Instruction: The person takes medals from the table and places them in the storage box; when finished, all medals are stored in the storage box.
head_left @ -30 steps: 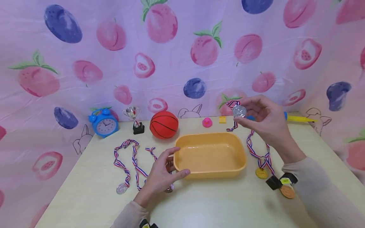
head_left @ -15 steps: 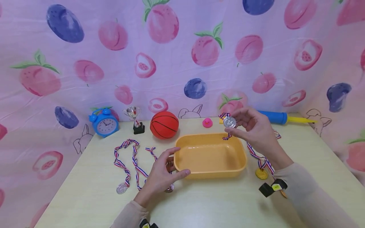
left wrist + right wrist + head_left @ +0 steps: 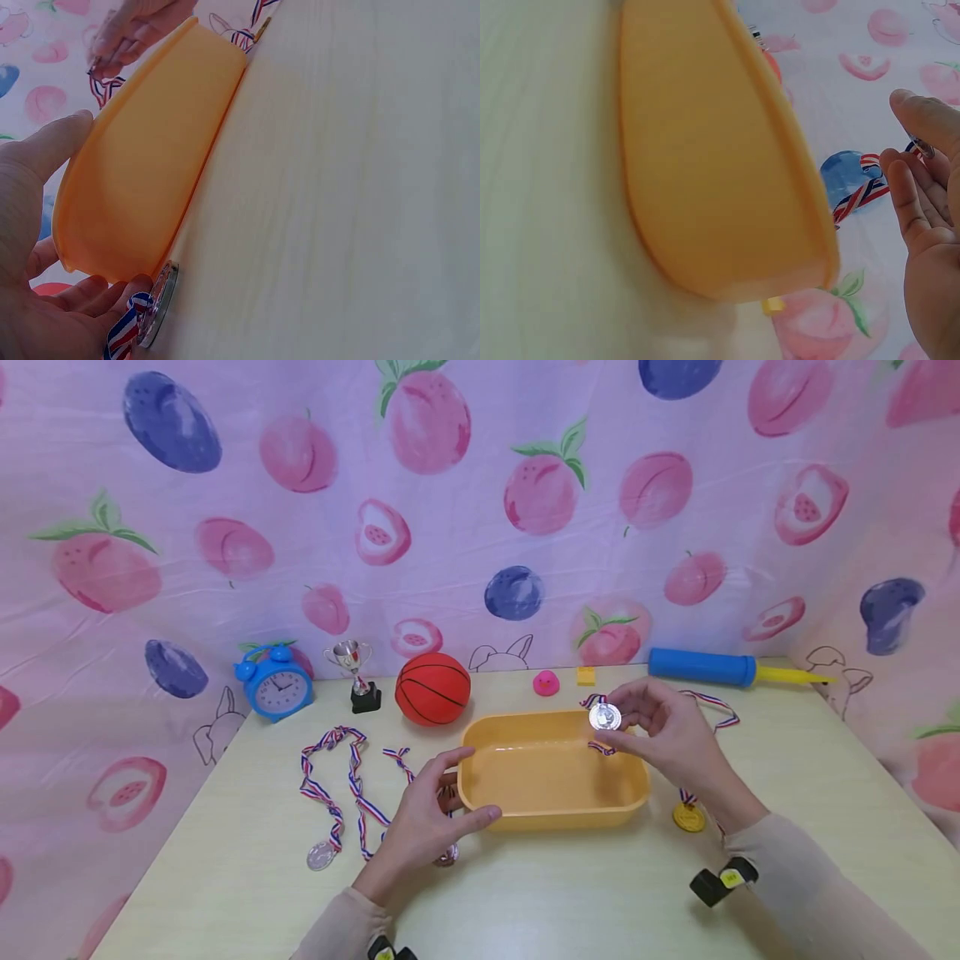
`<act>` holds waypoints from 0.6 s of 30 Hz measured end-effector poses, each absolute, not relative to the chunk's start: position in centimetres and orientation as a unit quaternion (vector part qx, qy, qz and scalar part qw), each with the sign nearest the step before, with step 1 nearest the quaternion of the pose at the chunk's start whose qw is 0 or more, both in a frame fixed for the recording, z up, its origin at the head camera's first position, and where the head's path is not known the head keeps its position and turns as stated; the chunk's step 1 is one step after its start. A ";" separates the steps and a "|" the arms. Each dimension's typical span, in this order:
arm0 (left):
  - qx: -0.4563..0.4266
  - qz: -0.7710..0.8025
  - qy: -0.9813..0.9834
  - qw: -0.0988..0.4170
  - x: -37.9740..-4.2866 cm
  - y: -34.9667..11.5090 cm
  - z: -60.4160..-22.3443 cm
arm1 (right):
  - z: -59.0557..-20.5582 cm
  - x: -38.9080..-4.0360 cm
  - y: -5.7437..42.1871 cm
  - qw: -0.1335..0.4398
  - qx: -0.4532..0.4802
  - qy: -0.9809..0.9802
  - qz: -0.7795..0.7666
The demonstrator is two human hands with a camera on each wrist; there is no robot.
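Observation:
A yellow-orange plastic tub stands mid-table. My left hand holds its left end, the thumb at the front rim and the fingers at the end wall. Above the tub's back right part, my right hand pinches a silver medal between thumb and fingers. Its striped ribbon dangles beside the fingers in the right wrist view. Close by the left hand's fingers, another medal with a ribbon shows in the left wrist view. The tub's inside shows no medal in the head view.
Left lies a silver medal with ribbons; right lies a gold medal, its ribbon partly behind the right arm. Along the back are a blue alarm clock, trophy, red basketball, pink duck, yellow block and blue pump.
My right hand has moved left and down with the silver medal, from right of the tub to over its back right part. The left hand has stayed at the tub.

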State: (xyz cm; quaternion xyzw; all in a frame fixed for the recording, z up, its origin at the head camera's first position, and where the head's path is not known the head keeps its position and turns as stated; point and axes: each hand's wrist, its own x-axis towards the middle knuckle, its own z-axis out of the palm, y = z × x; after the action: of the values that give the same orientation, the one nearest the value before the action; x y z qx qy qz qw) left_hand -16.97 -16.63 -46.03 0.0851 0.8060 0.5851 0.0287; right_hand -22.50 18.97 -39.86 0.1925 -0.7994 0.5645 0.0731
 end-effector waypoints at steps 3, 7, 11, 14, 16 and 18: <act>0.083 0.586 0.805 0.028 -17.0 -16.6 -46.0 | -40.6 -22.4 19.1 0.062 0.197 -0.797 0.568; 0.080 0.588 0.805 0.029 -16.9 -16.6 -45.9 | -41.4 -22.2 19.1 0.045 0.180 -0.809 0.558; 0.081 0.587 0.805 0.030 -16.9 -16.6 -46.0 | -41.9 -21.8 19.0 0.038 0.161 -0.832 0.529; 0.082 0.585 0.806 0.030 -17.0 -16.6 -46.0 | -42.1 -21.6 18.9 0.036 0.162 -0.847 0.505; 0.083 0.585 0.806 0.031 -16.9 -16.6 -46.0 | -42.3 -21.5 18.9 0.036 0.166 -0.856 0.488; 0.082 0.586 0.806 0.031 -16.9 -16.7 -46.0 | -42.5 -21.4 18.9 0.034 0.172 -0.862 0.476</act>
State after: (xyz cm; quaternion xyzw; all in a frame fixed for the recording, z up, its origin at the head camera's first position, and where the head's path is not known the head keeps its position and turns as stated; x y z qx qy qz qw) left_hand -16.91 -16.66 -45.96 0.0820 0.8057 0.5858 0.0306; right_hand -21.45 18.89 -42.50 0.1724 -0.8619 0.4756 0.0341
